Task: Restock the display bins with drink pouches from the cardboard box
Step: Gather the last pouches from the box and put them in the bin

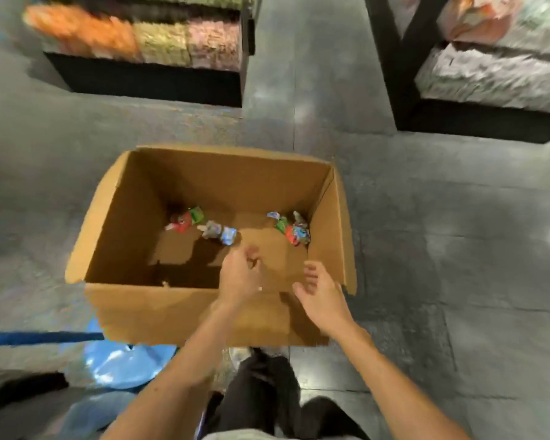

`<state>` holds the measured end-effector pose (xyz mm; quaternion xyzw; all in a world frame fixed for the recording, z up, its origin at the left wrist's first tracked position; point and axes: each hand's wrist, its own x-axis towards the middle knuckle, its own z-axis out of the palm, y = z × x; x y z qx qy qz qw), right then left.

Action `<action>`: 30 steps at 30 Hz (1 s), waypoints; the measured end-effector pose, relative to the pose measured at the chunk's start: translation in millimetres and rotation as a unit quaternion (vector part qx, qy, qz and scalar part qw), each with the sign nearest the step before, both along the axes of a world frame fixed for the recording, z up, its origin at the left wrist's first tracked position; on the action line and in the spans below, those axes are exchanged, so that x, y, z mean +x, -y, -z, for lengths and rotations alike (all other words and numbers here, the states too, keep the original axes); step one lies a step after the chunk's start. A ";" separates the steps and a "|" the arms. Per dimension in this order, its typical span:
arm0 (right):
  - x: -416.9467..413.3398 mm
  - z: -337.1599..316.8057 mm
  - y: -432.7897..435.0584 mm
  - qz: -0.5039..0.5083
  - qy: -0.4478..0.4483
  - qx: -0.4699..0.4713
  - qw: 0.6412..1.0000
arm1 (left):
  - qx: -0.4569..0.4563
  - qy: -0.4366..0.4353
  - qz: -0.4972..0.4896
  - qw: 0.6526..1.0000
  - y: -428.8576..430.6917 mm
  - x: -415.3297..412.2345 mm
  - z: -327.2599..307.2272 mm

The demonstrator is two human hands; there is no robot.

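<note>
The left hand (240,271), loosely curled, and the right hand (319,290), slack and spread, hover empty over the near wall of the open brown cardboard box (204,309). A silver-and-blue drink pouch (218,231) lies crosswise on the box floor just beyond the left hand, the nearer of the two.

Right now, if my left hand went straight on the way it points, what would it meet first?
Probably the grey-blue pouch lying just ahead of the left hand in the cardboard box, though blur leaves depth unclear.
</note>
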<state>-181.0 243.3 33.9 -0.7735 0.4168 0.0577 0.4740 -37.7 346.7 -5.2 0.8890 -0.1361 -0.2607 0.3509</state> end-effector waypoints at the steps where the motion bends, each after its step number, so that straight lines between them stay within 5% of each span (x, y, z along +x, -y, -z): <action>1: 14.8 7.2 9.5 0.002 -0.020 -0.001 1.000 | 0.016 -0.031 -0.001 0.999 6.8 14.8 10.6; 6: 89.1 55.1 57.1 -0.001 -0.137 0.016 0.990 | 0.081 -0.196 -0.048 0.976 37.9 76.4 72.8; 12: 165.3 160.0 120.0 -0.010 -0.245 -0.052 0.968 | 0.135 -0.260 -0.189 0.937 46.7 122.0 148.4; 17: 213.1 233.8 144.9 -0.029 -0.295 -0.108 0.949 | 0.089 -0.283 -0.420 0.858 49.6 164.4 210.4; 21: 226.9 263.4 147.6 -0.049 -0.349 -0.180 0.918 | 0.062 -0.308 -0.499 0.807 59.8 185.9 233.5; 25: 226.4 274.8 148.2 -0.098 -0.356 -0.237 0.899 | 0.083 -0.306 -0.501 0.806 63.3 193.0 253.3; 30: 223.4 274.9 146.7 -0.131 -0.300 -0.213 0.920 | 0.085 -0.309 -0.449 0.834 66.0 194.7 246.4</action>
